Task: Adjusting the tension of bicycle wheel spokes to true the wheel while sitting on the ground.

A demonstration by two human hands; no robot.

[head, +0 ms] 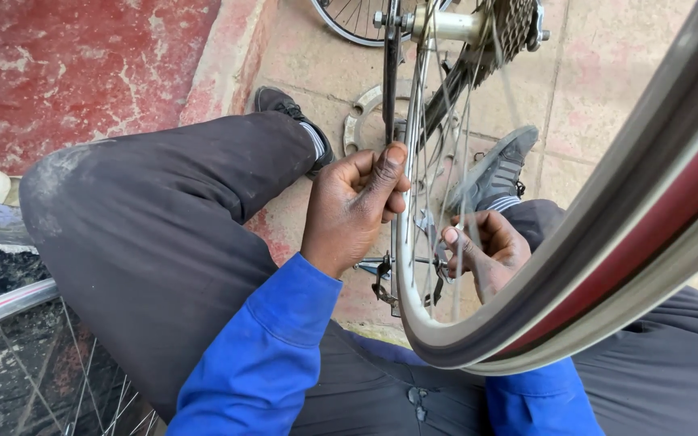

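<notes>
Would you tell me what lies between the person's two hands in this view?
In the head view, the bicycle wheel's rim and thin spokes pass between the left hand and the right hand; the hands sit on opposite sides of the wheel.

An upright bicycle wheel (607, 234) with silver rim, thin spokes and rusty sprocket cluster stands between the knees.

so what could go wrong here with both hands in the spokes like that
1. The left hand pinches a spoke while the right hand reaches between others; if the wheel rim turned, fingers might get trapped.
2. The toothed cassette on the axle sits just above the hands and could scrape knuckles.
3. The wheel seems propped between the knees, so it may tip. A second wheel and a metal ring on the floor could trip a foot.
</notes>
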